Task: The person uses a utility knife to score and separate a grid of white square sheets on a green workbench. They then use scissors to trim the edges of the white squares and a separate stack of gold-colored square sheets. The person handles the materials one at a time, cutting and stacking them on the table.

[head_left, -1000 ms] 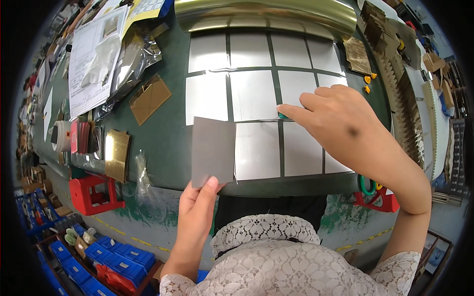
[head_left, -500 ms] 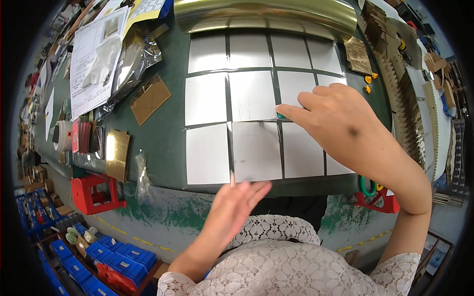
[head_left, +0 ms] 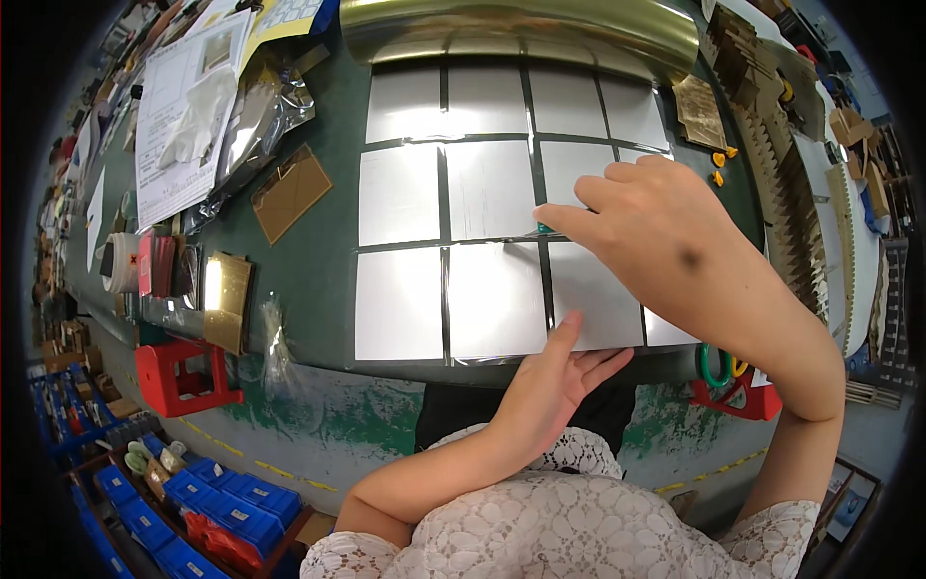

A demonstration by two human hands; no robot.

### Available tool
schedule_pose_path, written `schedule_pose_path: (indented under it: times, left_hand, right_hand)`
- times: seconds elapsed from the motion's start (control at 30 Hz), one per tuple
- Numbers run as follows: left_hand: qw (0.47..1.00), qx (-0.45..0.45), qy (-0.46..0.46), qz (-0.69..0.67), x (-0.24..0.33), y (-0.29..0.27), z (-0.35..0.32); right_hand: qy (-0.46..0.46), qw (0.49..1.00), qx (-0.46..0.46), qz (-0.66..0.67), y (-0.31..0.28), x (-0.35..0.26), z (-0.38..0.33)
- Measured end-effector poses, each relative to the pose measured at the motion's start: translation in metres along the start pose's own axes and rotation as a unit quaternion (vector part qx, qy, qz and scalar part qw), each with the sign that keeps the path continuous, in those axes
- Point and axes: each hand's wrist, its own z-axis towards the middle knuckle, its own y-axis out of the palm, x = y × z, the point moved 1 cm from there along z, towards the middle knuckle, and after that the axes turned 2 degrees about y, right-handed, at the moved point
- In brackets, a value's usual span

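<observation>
Left hand (head_left: pixel 552 381) lies open, fingertips on the near edge of the silver sheets (head_left: pixel 497 299) on the tabletop (head_left: pixel 309 289). Right hand (head_left: pixel 666 227) pinches what looks like a small green tool (head_left: pixel 544 230), just beyond.

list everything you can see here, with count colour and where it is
silver sheets: about ten showing, shiny silver squares, laid in a grid on the green table
gold roll: one, gold foil, top edge behind the grid
gold foil pieces: a few, left of the grid
brown card: one, left of the grid
paper sheet: one, white, upper left
red holder: one, table's front edge, left
blue bins: several, lower left
cardboard strips: a row, brown, right side
left hand: open, fingertips on the bottom edge of the front row
right hand: pinching a small green tool at a sheet corner
</observation>
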Motion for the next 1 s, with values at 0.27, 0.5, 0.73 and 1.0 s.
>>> schedule_pose_path:
  times: [0.27, 0.5, 0.73, 1.0]
  left_hand:
    - [0.999, -0.031, 0.008, 0.018, 0.004, 0.005, -0.006]
    - [0.999, -0.03, 0.004, 0.02, 0.005, 0.004, -0.007]
    - [0.999, -0.034, 0.002, 0.03, 0.005, 0.005, -0.007]
    - [0.999, -0.018, -0.004, 0.037, 0.005, 0.005, -0.007]
  right_hand:
    - [-0.01, 1.0, -0.014, 0.012, -0.007, 0.0, 0.0]
    - [-0.014, 0.999, -0.023, -0.025, -0.009, 0.002, -0.002]
    - [0.005, 0.998, -0.049, -0.039, -0.015, 0.006, -0.006]
    - [0.027, 0.996, -0.078, -0.02, -0.018, 0.014, -0.017]
